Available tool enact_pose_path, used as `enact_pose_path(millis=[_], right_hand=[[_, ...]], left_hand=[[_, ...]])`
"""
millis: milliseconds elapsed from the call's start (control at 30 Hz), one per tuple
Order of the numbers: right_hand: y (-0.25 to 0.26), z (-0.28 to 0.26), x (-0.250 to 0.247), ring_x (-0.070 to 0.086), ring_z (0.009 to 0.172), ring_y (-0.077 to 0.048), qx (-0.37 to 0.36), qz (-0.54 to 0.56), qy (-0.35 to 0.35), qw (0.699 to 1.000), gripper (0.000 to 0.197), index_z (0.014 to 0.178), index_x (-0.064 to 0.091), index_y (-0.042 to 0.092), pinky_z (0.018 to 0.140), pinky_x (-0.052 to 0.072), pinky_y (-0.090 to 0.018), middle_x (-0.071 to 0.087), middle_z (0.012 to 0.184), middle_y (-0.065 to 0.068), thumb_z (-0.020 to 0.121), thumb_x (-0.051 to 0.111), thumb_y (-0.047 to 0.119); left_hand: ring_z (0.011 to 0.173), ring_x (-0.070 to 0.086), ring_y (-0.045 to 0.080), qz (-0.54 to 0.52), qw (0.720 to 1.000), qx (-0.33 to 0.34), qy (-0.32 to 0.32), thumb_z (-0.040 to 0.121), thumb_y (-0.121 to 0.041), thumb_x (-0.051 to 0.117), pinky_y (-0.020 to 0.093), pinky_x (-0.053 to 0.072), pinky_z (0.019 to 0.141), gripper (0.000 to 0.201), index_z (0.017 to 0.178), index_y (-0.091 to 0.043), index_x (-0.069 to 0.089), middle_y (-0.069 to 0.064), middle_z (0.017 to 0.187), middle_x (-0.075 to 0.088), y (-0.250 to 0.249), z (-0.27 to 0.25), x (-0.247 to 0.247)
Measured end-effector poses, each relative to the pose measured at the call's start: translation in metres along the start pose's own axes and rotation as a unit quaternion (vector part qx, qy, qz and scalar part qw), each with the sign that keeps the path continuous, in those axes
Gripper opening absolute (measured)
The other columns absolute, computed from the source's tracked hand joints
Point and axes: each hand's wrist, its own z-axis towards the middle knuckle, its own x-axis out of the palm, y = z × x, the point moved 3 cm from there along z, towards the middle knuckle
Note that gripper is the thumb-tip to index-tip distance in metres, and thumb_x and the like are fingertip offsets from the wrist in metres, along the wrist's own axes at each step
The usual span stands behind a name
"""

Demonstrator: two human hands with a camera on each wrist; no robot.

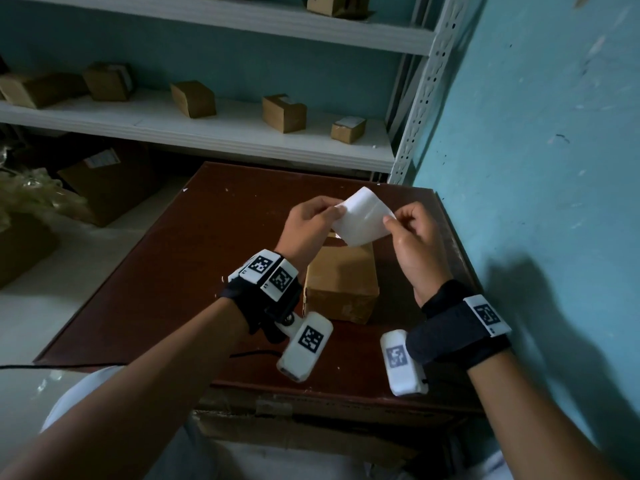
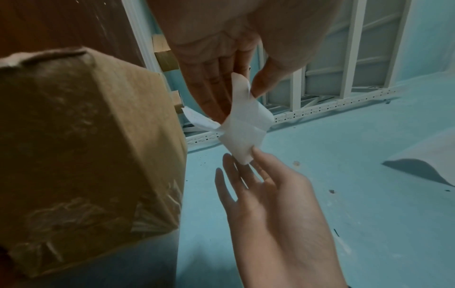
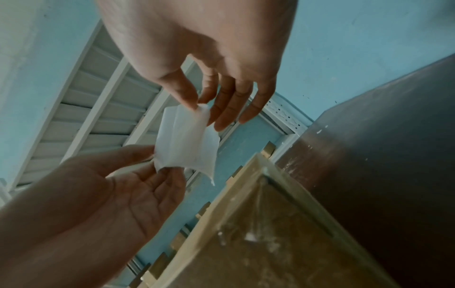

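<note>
A white paper sheet (image 1: 363, 218), curled and creased like a label, is held in the air between both hands. My left hand (image 1: 336, 211) pinches its left corner between thumb and fingers. My right hand (image 1: 389, 220) pinches the right edge. In the left wrist view the paper (image 2: 246, 126) hangs from the left thumb and fingers, and a thin printed flap (image 2: 197, 118) curls off it. In the right wrist view the paper (image 3: 187, 144) spans both hands. Under the hands a taped brown cardboard box (image 1: 341, 285) sits on the dark red-brown table (image 1: 190, 271).
A teal wall (image 1: 536, 168) runs close along the table's right side. Behind the table a white metal shelf (image 1: 207, 133) carries several small cardboard boxes. A larger carton (image 1: 107, 181) lies on the floor at left. A black cable (image 1: 256, 353) crosses the table's near edge.
</note>
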Motion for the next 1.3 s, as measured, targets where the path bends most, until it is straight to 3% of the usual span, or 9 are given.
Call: enact_pose_path(millis=[167, 367, 600, 733, 867, 967, 1100, 1233, 1300], right_hand=[[-0.001, 0.002, 0.004, 0.056, 0.087, 0.000, 0.002, 0.043, -0.027, 0.999, 0.009, 0.106, 0.052, 0.016, 0.065, 0.042, -0.014, 0.059, 0.097, 0.005, 0.098, 0.053, 0.021], [-0.005, 0.005, 0.007, 0.055, 0.092, -0.001, -0.020, 0.010, -0.036, 0.999, 0.010, 0.108, 0.048, 0.017, 0.066, 0.045, -0.015, 0.055, 0.103, 0.006, 0.100, 0.050, 0.024], [0.001, 0.003, 0.003, 0.054, 0.087, -0.002, -0.112, -0.101, -0.048, 0.987, 0.006, 0.106, 0.048, 0.019, 0.069, 0.047, -0.016, 0.054, 0.099, 0.008, 0.102, 0.048, 0.023], [0.006, 0.002, 0.006, 0.053, 0.081, 0.007, -0.141, -0.121, -0.049, 0.981, 0.006, 0.105, 0.047, 0.020, 0.067, 0.045, -0.011, 0.051, 0.090, 0.017, 0.102, 0.048, 0.025], [0.010, -0.001, 0.009, 0.055, 0.077, 0.006, -0.152, -0.113, -0.042, 0.981, 0.007, 0.103, 0.049, 0.020, 0.061, 0.042, -0.009, 0.055, 0.086, 0.014, 0.102, 0.047, 0.027], [0.012, -0.003, 0.011, 0.056, 0.075, 0.005, -0.153, -0.109, -0.025, 0.982, 0.009, 0.099, 0.049, 0.020, 0.058, 0.045, -0.011, 0.055, 0.081, 0.014, 0.101, 0.049, 0.029], [0.011, -0.004, 0.014, 0.055, 0.071, 0.013, -0.137, -0.087, -0.023, 0.987, 0.017, 0.093, 0.052, 0.017, 0.053, 0.045, -0.008, 0.056, 0.078, 0.012, 0.099, 0.052, 0.033], [0.005, -0.003, 0.018, 0.056, 0.066, 0.010, -0.088, -0.059, -0.040, 0.994, 0.036, 0.091, 0.059, 0.013, 0.052, 0.043, -0.007, 0.060, 0.076, 0.008, 0.093, 0.057, 0.048], [0.002, -0.002, 0.018, 0.059, 0.066, 0.004, -0.058, -0.042, -0.041, 0.997, 0.041, 0.088, 0.062, 0.013, 0.055, 0.046, -0.012, 0.064, 0.076, 0.005, 0.090, 0.059, 0.055]], left_hand=[[0.103, 0.060, 0.023, -0.024, 1.000, 0.018, 0.004, 0.093, -0.013, 0.054, 0.052, 0.051, 0.094, 0.031, 0.123, -0.020, 0.054, 0.002, 0.103, 0.060, -0.003, -0.001, -0.004], [0.104, 0.058, 0.023, -0.020, 0.999, 0.036, 0.033, 0.093, -0.013, 0.050, 0.052, 0.053, 0.091, 0.029, 0.120, -0.022, 0.058, 0.000, 0.110, 0.058, -0.006, -0.006, -0.001], [0.099, 0.063, 0.026, -0.093, 0.995, -0.027, 0.010, 0.092, -0.012, 0.051, 0.037, 0.058, 0.078, 0.030, 0.121, -0.015, 0.058, 0.014, 0.111, 0.062, 0.002, -0.002, -0.004], [0.093, 0.067, 0.024, -0.085, 0.994, -0.065, 0.006, 0.098, -0.038, 0.049, 0.033, 0.058, 0.073, 0.036, 0.115, -0.010, 0.063, 0.015, 0.104, 0.066, 0.006, -0.004, 0.001], [0.074, 0.069, 0.016, -0.082, 0.994, -0.072, -0.006, 0.098, -0.041, 0.047, 0.032, 0.060, 0.064, 0.029, 0.089, -0.018, 0.061, 0.008, 0.089, 0.065, 0.006, -0.007, 0.003], [0.080, 0.070, 0.024, -0.041, 0.998, -0.053, -0.015, 0.097, -0.045, 0.047, 0.040, 0.061, 0.069, 0.031, 0.090, -0.018, 0.062, 0.011, 0.089, 0.066, 0.007, -0.007, 0.003], [0.086, 0.068, 0.027, 0.015, 0.999, -0.021, -0.028, 0.098, -0.045, 0.045, 0.040, 0.057, 0.076, 0.033, 0.092, -0.016, 0.059, 0.010, 0.091, 0.065, 0.011, -0.002, 0.002], [0.070, 0.066, 0.024, 0.029, 0.999, -0.001, -0.035, 0.100, -0.039, 0.044, 0.034, 0.055, 0.056, 0.038, 0.101, -0.004, 0.057, 0.009, 0.084, 0.060, 0.014, 0.001, 0.005], [0.074, 0.062, 0.019, 0.054, 0.997, 0.004, -0.045, 0.100, -0.040, 0.042, 0.028, 0.050, 0.055, 0.036, 0.101, -0.006, 0.056, 0.005, 0.085, 0.059, 0.015, 0.004, 0.004]])
